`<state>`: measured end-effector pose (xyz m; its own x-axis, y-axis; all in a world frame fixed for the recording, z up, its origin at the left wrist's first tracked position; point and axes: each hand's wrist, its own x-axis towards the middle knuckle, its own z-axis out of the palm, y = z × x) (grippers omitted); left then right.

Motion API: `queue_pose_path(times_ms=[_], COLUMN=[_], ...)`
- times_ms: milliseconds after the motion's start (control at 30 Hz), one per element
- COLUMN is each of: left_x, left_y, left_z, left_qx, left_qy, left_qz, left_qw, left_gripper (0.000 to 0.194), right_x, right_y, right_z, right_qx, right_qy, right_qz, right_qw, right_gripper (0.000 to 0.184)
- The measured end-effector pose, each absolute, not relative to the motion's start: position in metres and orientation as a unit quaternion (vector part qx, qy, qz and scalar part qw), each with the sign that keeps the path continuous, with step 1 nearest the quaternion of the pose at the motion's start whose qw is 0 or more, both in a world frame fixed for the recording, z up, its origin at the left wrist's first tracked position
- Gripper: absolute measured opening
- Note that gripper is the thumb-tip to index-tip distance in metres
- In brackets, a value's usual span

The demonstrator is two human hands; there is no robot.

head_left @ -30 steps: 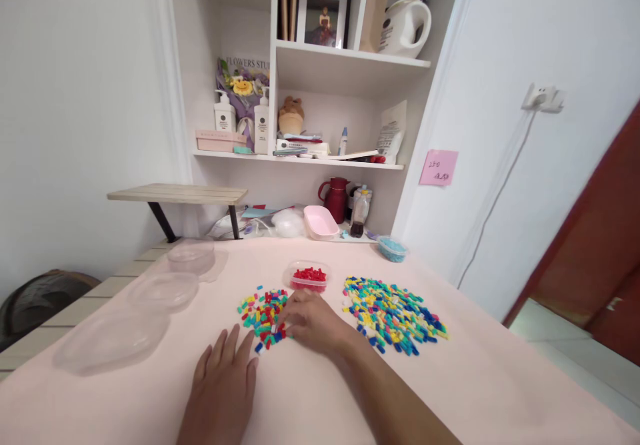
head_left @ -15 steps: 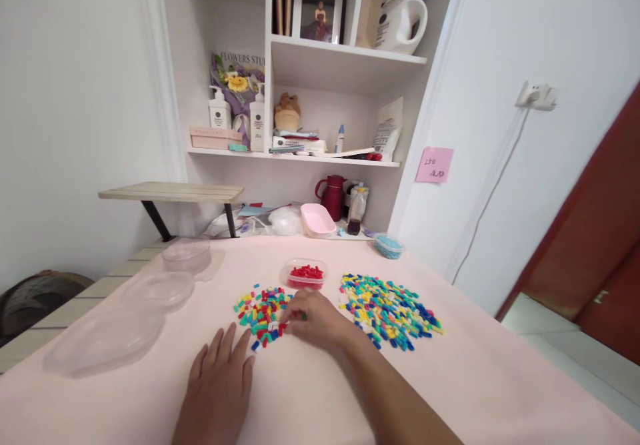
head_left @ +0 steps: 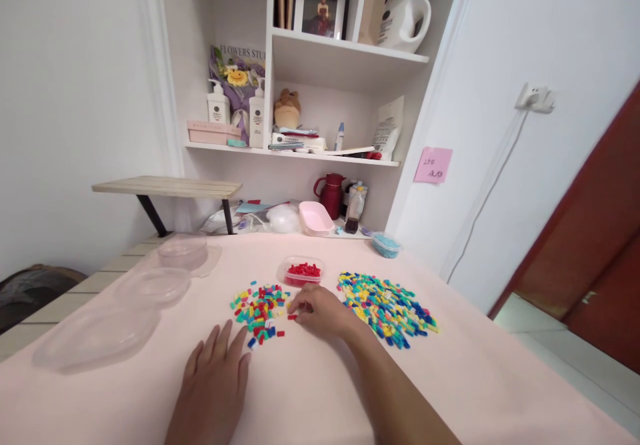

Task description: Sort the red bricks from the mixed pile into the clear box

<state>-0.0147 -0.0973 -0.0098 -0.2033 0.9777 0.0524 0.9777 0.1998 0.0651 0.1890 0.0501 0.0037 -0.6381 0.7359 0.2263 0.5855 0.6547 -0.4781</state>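
Observation:
Palm down on the pink tablecloth (head_left: 300, 398), my left hand (head_left: 213, 371) lies flat with its fingers stretched out, just left of the small pile. My right hand (head_left: 320, 311) is at the right edge of that small pile of mixed coloured blocks (head_left: 260, 305), its thumb and fingertips pinched at a small red block (head_left: 292, 317). Just beyond this hand stands a clear container of red blocks (head_left: 303, 273). To its right spreads a larger pile of mixed blocks (head_left: 390, 308).
Clear plastic containers (head_left: 153, 285) line the left side of the table. A clear tub of light blue pieces (head_left: 385, 245) stands at the back right. Behind are a pink tray (head_left: 316, 218), a dark red jug (head_left: 331, 195), a bottle (head_left: 355, 211) and a small raised shelf (head_left: 170, 186).
My right hand has drawn slightly to the right, out of the small pile. A lone red block now shows at the pile's near edge. My left hand stays flat on the cloth.

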Motion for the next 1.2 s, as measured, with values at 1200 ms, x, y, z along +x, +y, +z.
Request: queue_pose_path(times_ms=[1200], left_x=[-0.017], left_y=[-0.098], left_z=[-0.013], left_qx=[0.637], left_qy=[0.768], left_qz=[0.061], left_qw=[0.005], left_gripper=[0.055], right_x=[0.174], right_y=[0.047], right_z=[-0.001], right_qx=[-0.266], right_qy=[-0.878], right_qz=[0.18], right_qw=[0.356], right_gripper=[0.037])
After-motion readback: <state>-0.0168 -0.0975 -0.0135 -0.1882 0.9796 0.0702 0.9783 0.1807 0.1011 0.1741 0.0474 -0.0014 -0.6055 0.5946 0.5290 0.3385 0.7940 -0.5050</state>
